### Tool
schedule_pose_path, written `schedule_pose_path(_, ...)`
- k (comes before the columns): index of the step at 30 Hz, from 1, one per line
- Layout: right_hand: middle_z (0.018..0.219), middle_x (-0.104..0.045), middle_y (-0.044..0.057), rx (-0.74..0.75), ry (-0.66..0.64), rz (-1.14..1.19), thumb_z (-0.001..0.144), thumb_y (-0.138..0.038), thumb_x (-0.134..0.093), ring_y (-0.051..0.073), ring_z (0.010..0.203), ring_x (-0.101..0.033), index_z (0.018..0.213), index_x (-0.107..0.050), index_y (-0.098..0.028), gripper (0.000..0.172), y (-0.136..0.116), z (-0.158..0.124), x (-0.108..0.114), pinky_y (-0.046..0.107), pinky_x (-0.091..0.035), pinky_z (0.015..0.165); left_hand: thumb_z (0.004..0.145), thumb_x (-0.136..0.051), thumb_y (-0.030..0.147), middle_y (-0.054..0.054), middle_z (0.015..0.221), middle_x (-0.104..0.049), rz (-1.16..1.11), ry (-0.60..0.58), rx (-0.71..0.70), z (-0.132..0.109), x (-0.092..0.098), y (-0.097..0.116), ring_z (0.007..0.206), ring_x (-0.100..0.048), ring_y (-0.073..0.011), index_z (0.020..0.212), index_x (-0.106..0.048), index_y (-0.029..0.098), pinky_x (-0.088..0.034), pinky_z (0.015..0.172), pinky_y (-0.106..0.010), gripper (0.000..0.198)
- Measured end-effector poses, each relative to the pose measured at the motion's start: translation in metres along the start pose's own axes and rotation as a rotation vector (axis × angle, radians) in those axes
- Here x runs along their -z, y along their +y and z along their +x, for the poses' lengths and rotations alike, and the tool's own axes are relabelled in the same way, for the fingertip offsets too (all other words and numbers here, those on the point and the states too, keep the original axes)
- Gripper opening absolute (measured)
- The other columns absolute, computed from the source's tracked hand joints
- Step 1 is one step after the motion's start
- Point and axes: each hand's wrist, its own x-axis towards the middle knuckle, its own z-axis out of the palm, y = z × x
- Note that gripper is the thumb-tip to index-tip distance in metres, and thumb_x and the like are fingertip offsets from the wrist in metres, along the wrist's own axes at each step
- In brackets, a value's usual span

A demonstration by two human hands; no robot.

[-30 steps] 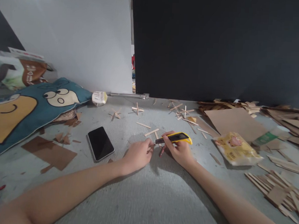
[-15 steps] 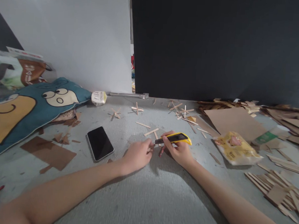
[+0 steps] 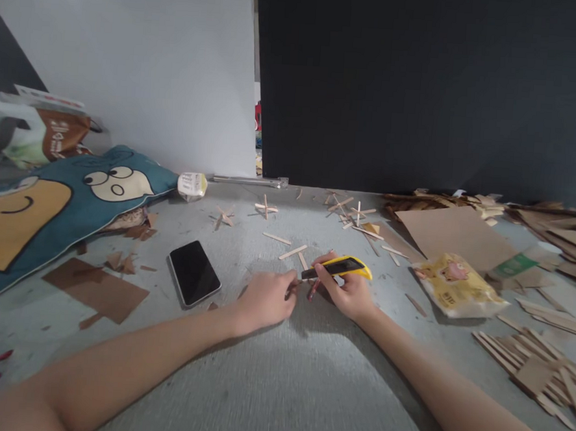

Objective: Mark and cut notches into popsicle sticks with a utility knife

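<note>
My right hand is closed round a yellow and black utility knife, whose tip points left toward my other hand. My left hand rests on the grey table with its fingers curled together at the knife's tip; what they pinch, if anything, is too small to make out. A dark red thin object shows between the hands. Just beyond them lie loose wooden sticks. Farther back stand small crossed-stick pieces, one of them behind my right hand.
A phone and brown cardboard lie on the left, near a blue cartoon cushion. On the right are a yellow snack packet, a bottle, a cardboard sheet and a stick pile. Upright panels stand behind.
The view has shifted very slightly. Both hands stay close together, with the knife still in my right hand and its tip by my left fingers.
</note>
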Motion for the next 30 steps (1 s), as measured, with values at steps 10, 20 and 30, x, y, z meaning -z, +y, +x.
schedule_pose_path(10, 0.072, -0.069, 0.004, 0.004, 0.013, 0.029, 0.1, -0.063, -0.049, 0.022, 0.071, -0.069, 0.081, -0.065, -0.025, 0.045, 0.002, -0.0031, -0.0008, 0.034, -0.056, 0.068, 0.094, -0.053, 0.024, -0.006, 0.076, -0.071, -0.024, 0.003, 0.042, 0.0012, -0.0032, -0.0018, 0.072, -0.07, -0.0243, 0.096, -0.068, 0.021, -0.048, 0.068, -0.033, 0.015)
schedule_pose_path(20, 0.078, -0.07, 0.007, 0.002, 0.012, 0.003, 0.101, -0.061, -0.048, 0.023, 0.076, -0.068, 0.078, -0.065, -0.025, 0.046, 0.0043, -0.0043, -0.0005, 0.034, -0.054, 0.065, 0.092, -0.053, 0.022, -0.008, 0.078, -0.072, 0.005, -0.008, 0.037, -0.0005, -0.0007, 0.0008, 0.071, -0.07, -0.0254, 0.094, -0.068, 0.021, -0.048, 0.067, -0.034, 0.015)
schedule_pose_path(30, 0.082, -0.07, 0.007, -0.005, 0.103, -0.022, 0.101, -0.063, -0.049, 0.023, 0.079, -0.068, 0.086, -0.067, -0.023, 0.046, 0.0016, -0.0012, -0.0014, 0.032, -0.055, 0.068, 0.093, -0.053, 0.022, -0.009, 0.08, -0.072, 0.002, 0.019, 0.042, -0.0019, -0.0014, 0.0015, 0.074, -0.072, -0.0278, 0.113, -0.065, 0.019, -0.051, 0.07, -0.036, 0.023)
